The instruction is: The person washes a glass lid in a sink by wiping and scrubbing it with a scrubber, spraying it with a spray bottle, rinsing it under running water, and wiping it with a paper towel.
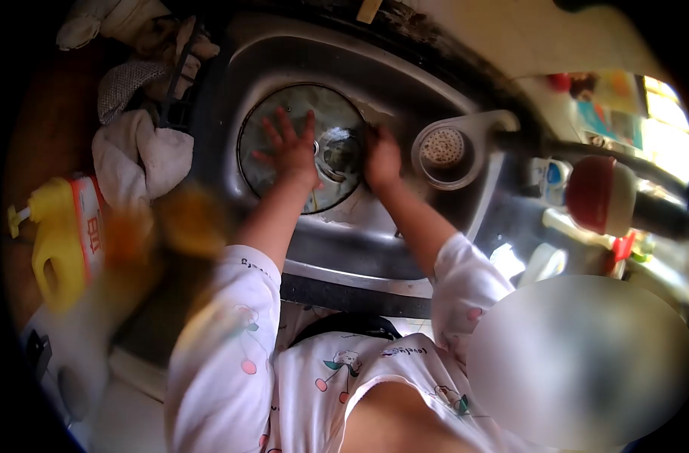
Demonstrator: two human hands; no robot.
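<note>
A round glass lid [335, 112] with a dark rim and a knob near its middle lies in the metal sink. My left hand [293, 151] rests on top of the lid with its fingers spread, left of the knob. At the lid's right edge, my right hand [383, 157] closes round the rim, its fingertips partly hidden. Right of this hand stands a clear plastic dipper [470, 172], its handle reaching toward the sink's upper right edge. Light brown specks show at the dipper's bottom.
The steel sink [344, 54] surrounds my hands. On the left are crumpled cloths [142, 155], a dark rack [181, 87] and a yellow pump jug [61, 226]. A red and cream container [599, 195] stands on the right. A blurred pale round shape [578, 362] covers the lower right.
</note>
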